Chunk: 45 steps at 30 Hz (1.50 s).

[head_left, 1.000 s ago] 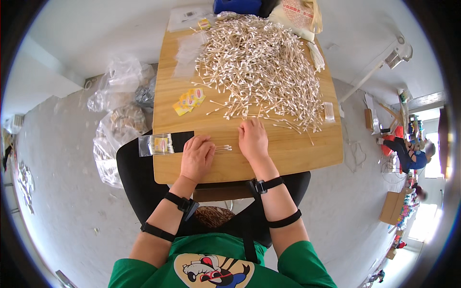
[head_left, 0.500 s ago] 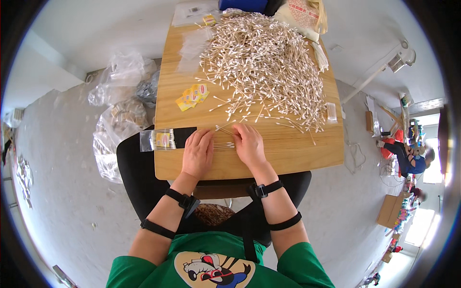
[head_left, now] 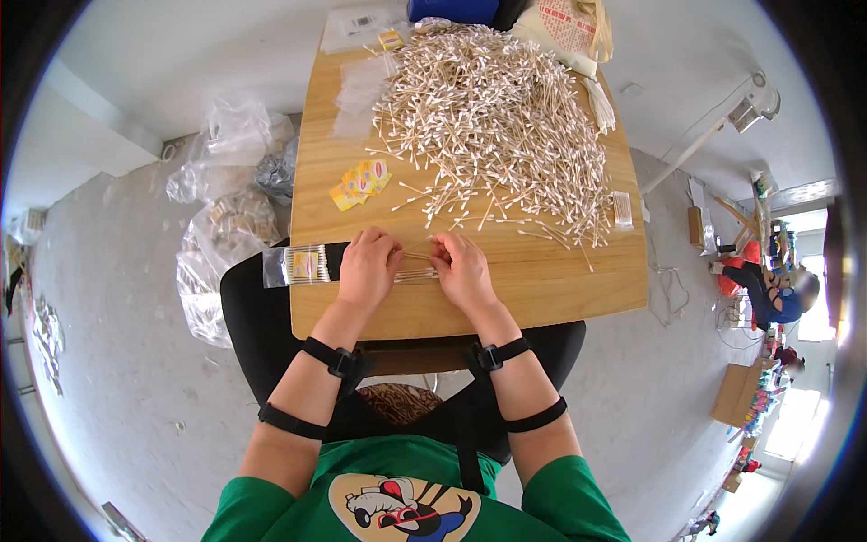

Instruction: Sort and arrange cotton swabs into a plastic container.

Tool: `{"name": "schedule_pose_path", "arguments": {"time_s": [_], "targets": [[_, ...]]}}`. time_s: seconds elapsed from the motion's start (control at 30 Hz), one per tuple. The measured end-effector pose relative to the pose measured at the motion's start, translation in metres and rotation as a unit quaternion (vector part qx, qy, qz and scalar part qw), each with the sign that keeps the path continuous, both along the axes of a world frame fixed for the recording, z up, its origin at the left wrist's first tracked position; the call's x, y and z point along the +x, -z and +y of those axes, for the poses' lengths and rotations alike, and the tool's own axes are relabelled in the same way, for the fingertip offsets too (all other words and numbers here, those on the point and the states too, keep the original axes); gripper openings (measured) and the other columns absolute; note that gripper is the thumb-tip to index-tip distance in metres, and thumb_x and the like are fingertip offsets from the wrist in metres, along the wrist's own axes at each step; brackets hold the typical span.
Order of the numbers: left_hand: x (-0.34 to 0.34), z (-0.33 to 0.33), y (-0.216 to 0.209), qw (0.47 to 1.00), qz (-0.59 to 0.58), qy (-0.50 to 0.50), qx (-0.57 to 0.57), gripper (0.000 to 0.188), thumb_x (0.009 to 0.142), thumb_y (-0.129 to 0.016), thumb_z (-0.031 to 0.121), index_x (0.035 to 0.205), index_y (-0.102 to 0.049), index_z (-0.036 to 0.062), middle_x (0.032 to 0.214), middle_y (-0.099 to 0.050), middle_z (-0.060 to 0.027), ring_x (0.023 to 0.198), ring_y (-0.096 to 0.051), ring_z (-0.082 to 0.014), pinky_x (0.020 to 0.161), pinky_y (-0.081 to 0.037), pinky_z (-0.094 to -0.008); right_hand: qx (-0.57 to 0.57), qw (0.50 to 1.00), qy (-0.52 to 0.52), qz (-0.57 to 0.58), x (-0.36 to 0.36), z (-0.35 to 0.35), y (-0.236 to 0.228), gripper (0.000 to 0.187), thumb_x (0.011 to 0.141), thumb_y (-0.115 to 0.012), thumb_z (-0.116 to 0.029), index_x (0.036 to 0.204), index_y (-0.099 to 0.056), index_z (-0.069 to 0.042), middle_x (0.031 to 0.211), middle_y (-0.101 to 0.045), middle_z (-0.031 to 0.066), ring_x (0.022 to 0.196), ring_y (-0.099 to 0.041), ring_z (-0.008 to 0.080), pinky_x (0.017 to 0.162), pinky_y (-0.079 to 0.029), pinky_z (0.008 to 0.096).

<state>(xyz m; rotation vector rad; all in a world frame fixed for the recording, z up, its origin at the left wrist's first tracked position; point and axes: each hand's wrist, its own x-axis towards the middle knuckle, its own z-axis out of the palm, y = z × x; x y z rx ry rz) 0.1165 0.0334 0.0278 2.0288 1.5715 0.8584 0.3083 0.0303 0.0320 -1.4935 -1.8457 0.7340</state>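
Observation:
My left hand (head_left: 367, 268) rests low over the table near its front edge, thumb and fingers closed on the left ends of a few cotton swabs (head_left: 415, 275). From the other side my right hand (head_left: 463, 271) pinches the same swabs at their right ends. The swabs lie sideways between both hands; their gripped ends are hidden by fingers. Left of my left hand is a clear packet of cotton swabs (head_left: 289, 266) with a yellow card in it, beside a black strip (head_left: 334, 256). Beyond the hands spreads a large heap of loose cotton swabs (head_left: 497, 117).
Yellow cards (head_left: 359, 184) and clear plastic sleeves (head_left: 358, 99) lie along the wooden table's (head_left: 542, 294) left side. A small pack of swabs (head_left: 622, 210) sits at the right edge, a cloth bag (head_left: 564, 32) at the back. Plastic bags (head_left: 226, 221) stand on the floor at left.
My left hand has shifted slightly left, its fingers curling from flatter into a pinch. My right fingers have curled in too. A swab that lay slanted beyond the fingertips now lies between both hands.

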Motion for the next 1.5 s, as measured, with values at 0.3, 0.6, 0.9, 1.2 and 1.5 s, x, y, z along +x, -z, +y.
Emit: {"name": "schedule_pose_path", "arguments": {"time_s": [0.3,0.6,0.9,1.2,1.5], "targets": [[-0.004,0.01,-0.001,0.998,0.007,0.001,-0.06,0.003,0.084,-0.067,0.008,0.085,-0.067,0.0058,0.093,-0.061,-0.0113,0.092,-0.062,-0.0335,0.077,-0.051,-0.0429,-0.04,0.999,-0.013,0.024,0.004,-0.001,0.001,0.023,0.08,-0.072,0.001,0.101,-0.064,-0.004,0.087,-0.068,0.01,0.082,-0.068,0.0258,0.073,-0.054,0.0359],[-0.007,-0.009,0.004,0.996,-0.047,0.043,0.055,0.005,0.084,-0.067,0.007,0.088,-0.068,0.0038,0.099,-0.062,-0.0118,0.093,-0.06,-0.0335,0.081,-0.051,-0.0423,0.105,0.984,0.078,-0.12,0.029,0.024,-0.005,0.014,0.082,-0.069,-0.004,0.093,-0.07,-0.013,0.093,-0.059,0.0065,0.09,-0.061,0.0292,0.075,-0.051,0.0412],[-0.005,-0.023,0.011,0.99,-0.126,-0.028,0.06,0.009,0.09,-0.063,0.004,0.099,-0.065,0.0011,0.108,-0.064,-0.0142,0.1,-0.061,-0.0361,0.088,-0.051,-0.042,0.115,0.969,-0.01,-0.216,0.024,0.033,-0.012,0.007,0.082,-0.066,-0.005,0.083,-0.066,-0.012,0.093,-0.058,0.0054,0.093,-0.06,0.0272,0.076,-0.051,0.0404],[-0.004,-0.023,0.01,0.993,-0.069,-0.019,0.093,0.017,0.088,-0.065,0.006,0.105,-0.068,0.0053,0.114,-0.063,-0.0131,0.105,-0.06,-0.034,0.091,-0.049,-0.0423,0.144,0.975,-0.059,-0.155,-0.027,0.006,-0.01,0.004,0.082,-0.066,-0.005,0.082,-0.063,-0.009,0.09,-0.058,0.0076,0.09,-0.061,0.03,0.076,-0.051,0.0417],[-0.003,-0.026,0.003,0.997,-0.03,0.013,0.072,0.013,0.086,-0.069,0.015,0.097,-0.07,0.0091,0.117,-0.061,-0.0086,0.113,-0.057,-0.0311,0.096,-0.044,-0.0444,0.095,0.984,0.015,-0.153,0.028,0.008,-0.011,0.017,0.08,-0.064,-0.001,0.09,-0.071,-0.013,0.095,-0.061,0.0077,0.094,-0.062,0.0306,0.08,-0.052,0.0418]]}}
